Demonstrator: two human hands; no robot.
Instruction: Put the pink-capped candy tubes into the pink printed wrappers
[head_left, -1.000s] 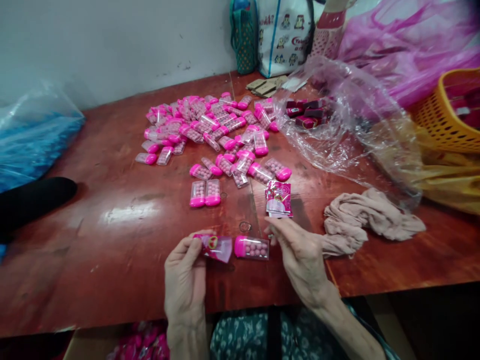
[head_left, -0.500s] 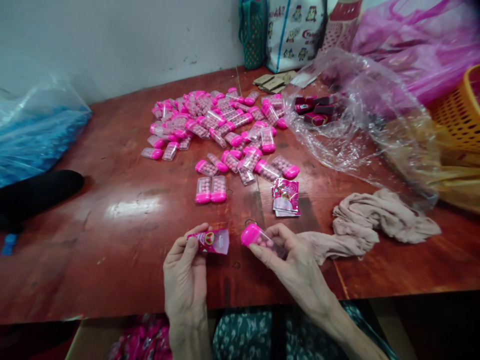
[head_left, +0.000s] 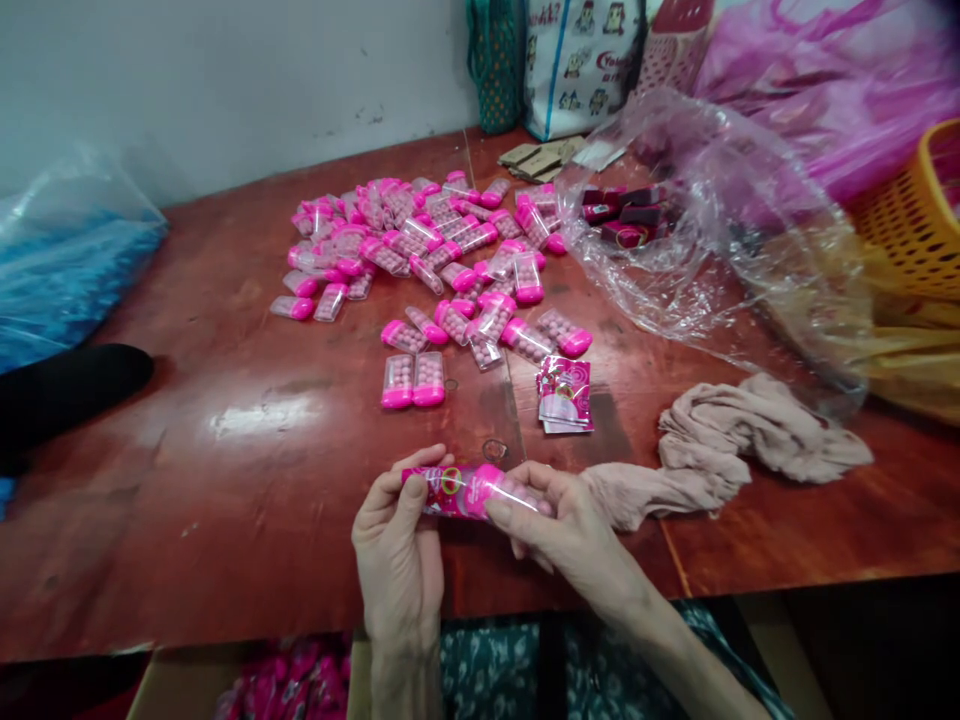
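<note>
Between thumb and fingers, my left hand [head_left: 401, 545] holds a printed pink plastic sleeve [head_left: 442, 488]. My right hand [head_left: 559, 520] grips a clear candy box [head_left: 517, 492] with a pink cap and pink beads inside. The box's cap end meets the sleeve's open end and seems partly inside it; how deep I cannot tell. Two similar boxes [head_left: 413, 380] lie side by side just beyond my hands. A small stack of flat printed sleeves [head_left: 565, 395] lies to their right. Farther back spreads a pile of capped boxes [head_left: 405, 225].
A crumpled beige cloth [head_left: 757, 435] lies on the right, below a clear plastic bag [head_left: 720, 250]. A yellow basket [head_left: 911, 220] stands at the right edge. On the left are a bag of blue items [head_left: 67, 270] and a black rounded object [head_left: 82, 390]. Below the table edge, a carton holds pink packets [head_left: 292, 680].
My hands have come together. The candy box in my right hand has moved left against the sleeve, which was apart from it before. The view has shifted slightly.
</note>
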